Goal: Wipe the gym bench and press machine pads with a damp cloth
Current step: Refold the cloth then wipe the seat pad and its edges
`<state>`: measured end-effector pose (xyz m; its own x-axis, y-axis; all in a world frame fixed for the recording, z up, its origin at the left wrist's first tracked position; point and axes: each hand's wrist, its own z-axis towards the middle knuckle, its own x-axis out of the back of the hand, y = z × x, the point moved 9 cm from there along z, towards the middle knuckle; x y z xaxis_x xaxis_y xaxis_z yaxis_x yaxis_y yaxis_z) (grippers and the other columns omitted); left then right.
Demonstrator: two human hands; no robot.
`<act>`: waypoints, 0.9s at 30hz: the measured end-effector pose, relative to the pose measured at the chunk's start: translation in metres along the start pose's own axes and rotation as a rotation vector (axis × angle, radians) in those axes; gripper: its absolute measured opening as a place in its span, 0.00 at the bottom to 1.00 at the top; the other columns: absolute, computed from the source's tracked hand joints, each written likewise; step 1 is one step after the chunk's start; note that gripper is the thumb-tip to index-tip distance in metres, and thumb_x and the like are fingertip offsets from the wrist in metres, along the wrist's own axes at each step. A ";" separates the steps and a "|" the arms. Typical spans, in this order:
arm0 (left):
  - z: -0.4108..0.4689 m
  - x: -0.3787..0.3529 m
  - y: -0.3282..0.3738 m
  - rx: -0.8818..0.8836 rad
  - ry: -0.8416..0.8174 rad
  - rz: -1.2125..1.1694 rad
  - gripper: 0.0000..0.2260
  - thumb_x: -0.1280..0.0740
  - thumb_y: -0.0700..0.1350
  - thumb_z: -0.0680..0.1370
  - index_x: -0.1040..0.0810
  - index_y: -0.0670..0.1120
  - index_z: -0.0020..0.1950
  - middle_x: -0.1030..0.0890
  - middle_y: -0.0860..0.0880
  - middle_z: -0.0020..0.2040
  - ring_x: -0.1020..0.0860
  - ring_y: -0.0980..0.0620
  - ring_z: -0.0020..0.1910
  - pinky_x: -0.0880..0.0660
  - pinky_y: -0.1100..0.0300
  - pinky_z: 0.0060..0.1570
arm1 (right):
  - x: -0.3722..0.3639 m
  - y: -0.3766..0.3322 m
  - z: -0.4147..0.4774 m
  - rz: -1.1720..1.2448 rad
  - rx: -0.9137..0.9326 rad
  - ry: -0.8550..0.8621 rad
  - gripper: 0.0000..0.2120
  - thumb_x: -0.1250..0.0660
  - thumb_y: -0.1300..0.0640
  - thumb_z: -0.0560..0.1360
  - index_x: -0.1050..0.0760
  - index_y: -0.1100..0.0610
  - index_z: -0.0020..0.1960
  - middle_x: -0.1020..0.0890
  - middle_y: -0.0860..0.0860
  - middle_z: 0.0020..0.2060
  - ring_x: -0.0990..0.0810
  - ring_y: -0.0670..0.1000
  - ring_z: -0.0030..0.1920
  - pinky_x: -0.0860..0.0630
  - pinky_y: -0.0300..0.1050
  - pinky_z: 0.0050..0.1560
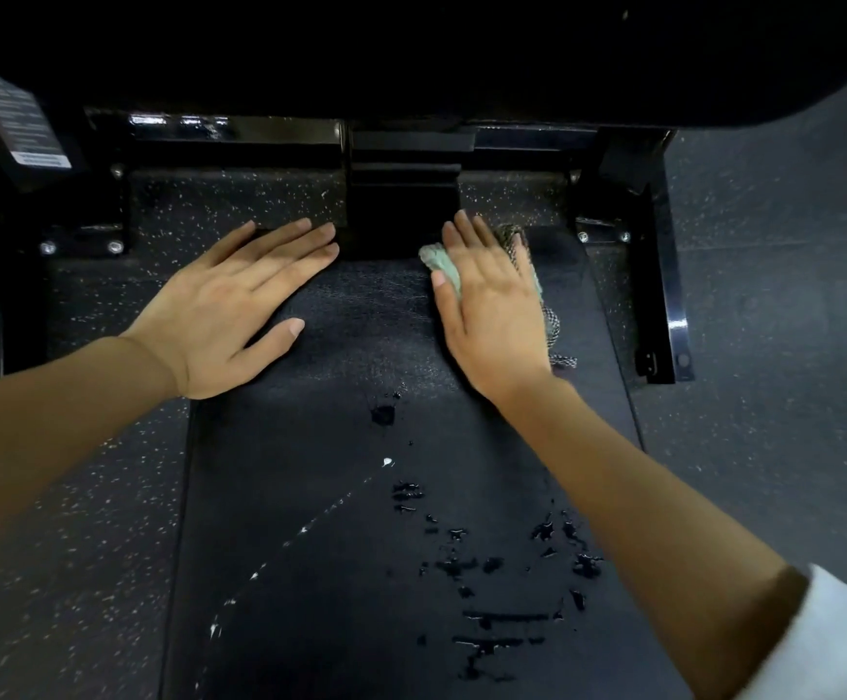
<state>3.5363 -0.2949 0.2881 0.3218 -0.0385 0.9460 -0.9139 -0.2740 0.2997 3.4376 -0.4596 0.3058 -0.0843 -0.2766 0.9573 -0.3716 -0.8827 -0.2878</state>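
Observation:
A long black padded bench (360,548) runs from the bottom of the view up to the machine frame. Water droplets (487,563) lie on its near right part. My right hand (492,305) presses flat on a green and checkered cloth (545,315) at the pad's far right end; the cloth sticks out past my thumb and outer fingers. My left hand (239,300) lies flat and empty on the pad's far left corner, fingers spread and pointing toward the frame.
A black steel frame (401,194) with a centre bracket crosses just beyond the pad. Bolted foot plates (83,240) sit at left and right. A label plate (12,113) slants at the top left. Speckled rubber floor (764,295) surrounds the bench.

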 end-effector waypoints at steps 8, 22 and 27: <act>0.000 -0.002 0.001 0.020 -0.053 0.010 0.29 0.50 0.54 0.81 0.46 0.45 0.81 0.47 0.49 0.82 0.49 0.51 0.81 0.55 0.53 0.78 | 0.002 0.011 -0.002 -0.030 0.058 -0.206 0.35 0.55 0.34 0.77 0.47 0.49 0.81 0.45 0.45 0.80 0.50 0.49 0.80 0.62 0.64 0.75; 0.073 0.008 0.053 0.428 0.113 -0.397 0.26 0.44 0.57 0.83 0.35 0.47 0.78 0.40 0.50 0.80 0.48 0.54 0.80 0.59 0.47 0.77 | 0.025 0.068 0.015 0.194 -0.295 -0.151 0.19 0.40 0.53 0.83 0.32 0.58 0.72 0.28 0.56 0.70 0.31 0.57 0.71 0.38 0.61 0.73; 0.077 0.012 0.061 0.433 0.222 -0.559 0.19 0.32 0.54 0.79 0.24 0.47 0.67 0.31 0.51 0.74 0.40 0.54 0.77 0.54 0.46 0.78 | 0.050 0.063 0.003 0.328 -0.306 -0.043 0.15 0.35 0.56 0.81 0.26 0.60 0.66 0.21 0.52 0.58 0.23 0.52 0.56 0.29 0.45 0.58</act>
<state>3.5037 -0.3856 0.3083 0.6113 0.4001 0.6828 -0.4341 -0.5519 0.7120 3.4124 -0.5299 0.3359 -0.2072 -0.5443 0.8129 -0.5886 -0.5943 -0.5480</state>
